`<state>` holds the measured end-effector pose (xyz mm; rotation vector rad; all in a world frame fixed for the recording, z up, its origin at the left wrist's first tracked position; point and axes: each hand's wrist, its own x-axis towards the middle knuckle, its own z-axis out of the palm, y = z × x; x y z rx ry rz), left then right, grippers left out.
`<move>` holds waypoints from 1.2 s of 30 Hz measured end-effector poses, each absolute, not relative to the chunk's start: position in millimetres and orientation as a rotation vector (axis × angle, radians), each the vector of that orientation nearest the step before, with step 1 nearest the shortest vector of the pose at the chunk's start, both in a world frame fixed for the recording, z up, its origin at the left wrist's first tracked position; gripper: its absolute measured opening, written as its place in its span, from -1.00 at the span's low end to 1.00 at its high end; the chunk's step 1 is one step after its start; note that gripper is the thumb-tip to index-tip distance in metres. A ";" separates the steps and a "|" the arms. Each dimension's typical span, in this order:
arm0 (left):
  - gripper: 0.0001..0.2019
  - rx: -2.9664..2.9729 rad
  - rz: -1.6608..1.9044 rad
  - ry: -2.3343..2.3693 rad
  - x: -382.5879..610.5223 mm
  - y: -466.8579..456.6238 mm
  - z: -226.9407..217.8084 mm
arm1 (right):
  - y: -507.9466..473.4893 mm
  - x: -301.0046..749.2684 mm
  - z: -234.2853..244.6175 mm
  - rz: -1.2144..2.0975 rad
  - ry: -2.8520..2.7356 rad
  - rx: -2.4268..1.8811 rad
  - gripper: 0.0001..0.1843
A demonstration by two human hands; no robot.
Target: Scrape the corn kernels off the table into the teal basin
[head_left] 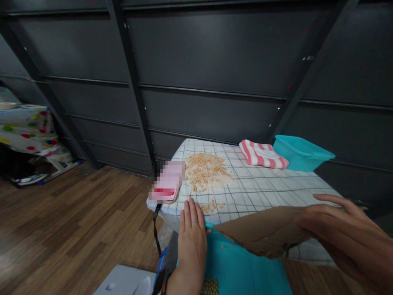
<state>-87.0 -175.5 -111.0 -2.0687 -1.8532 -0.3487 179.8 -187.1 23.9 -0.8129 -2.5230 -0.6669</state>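
Note:
My left hand [193,229], a ring on one finger, lies with its fingers stretched out at the near table edge, beside a few loose yellowish round beans or beads [211,207]. Its thumb is by the rim of a teal bin [245,266] below the edge, and more round pieces [210,285] lie inside that bin. A bent piece of brown cardboard [260,229] is held in my right hand [334,229], slanting over the bin. Farther back spreads a larger pile of the round pieces [204,168], mixed with fine pale grains.
A checked cloth [251,190] covers the table. A pink phone-like item [168,180] with a black strap lies at its left edge. At the back right are a red-and-white striped towel [262,155] and a second teal bin [302,153]. A dark panel wall [208,53] stands behind.

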 end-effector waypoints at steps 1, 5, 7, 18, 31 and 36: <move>-0.53 -2.069 -0.346 -1.855 -88.0 -175.5 -110.9 | -186.6 184.0 22.0 -0.670 -2.524 -0.845 -0.59; -0.52 -2.066 -0.343 -1.855 -90.9 -175.6 -111.6 | -182.1 192.3 20.2 -0.759 -2.507 -0.911 -0.59; -0.51 -2.062 -0.339 -1.856 -91.2 -175.7 -111.9 | -180.2 189.9 22.7 -0.788 -2.506 -0.886 -0.59; -0.52 -2.038 -0.339 -1.850 -92.1 -177.3 -112.6 | -179.4 165.0 30.4 -0.912 -2.481 -0.885 -0.59; -0.50 -2.034 -0.333 -1.829 -90.8 -178.4 -108.1 | -177.4 163.9 33.2 -0.932 -2.517 -0.855 -0.62; -0.53 -2.026 -0.342 -1.844 -91.2 -178.4 -108.1 | -177.5 164.9 32.4 -0.889 -2.513 -0.851 -0.60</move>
